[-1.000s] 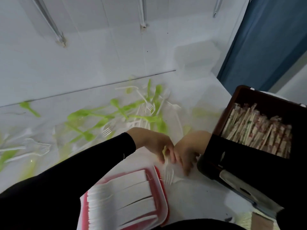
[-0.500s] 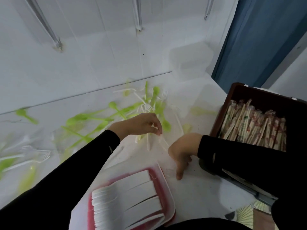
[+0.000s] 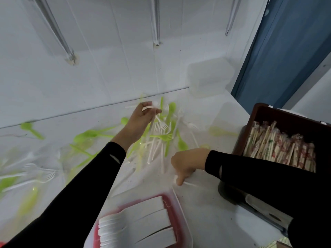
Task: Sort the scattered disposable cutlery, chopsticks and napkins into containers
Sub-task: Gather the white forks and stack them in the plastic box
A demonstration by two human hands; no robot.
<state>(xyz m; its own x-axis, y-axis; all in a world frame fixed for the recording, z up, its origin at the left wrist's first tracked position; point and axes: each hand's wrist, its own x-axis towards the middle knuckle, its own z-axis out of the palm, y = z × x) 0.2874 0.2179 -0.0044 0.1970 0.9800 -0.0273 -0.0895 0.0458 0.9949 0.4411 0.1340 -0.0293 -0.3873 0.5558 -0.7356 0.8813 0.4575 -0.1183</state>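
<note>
White, slender plastic fork

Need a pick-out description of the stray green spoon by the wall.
Find the seam where wall meets counter. Left of the cutlery pile, just below that seam, lies the green spoon. It lies alone, bowl toward the wall, unlike the pile's tangled green pieces.

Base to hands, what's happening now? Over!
Left hand pinches white fork above the pile. Right hand touches a white utensil on the table, grip unclear. Green spoons tangled in.
</note>
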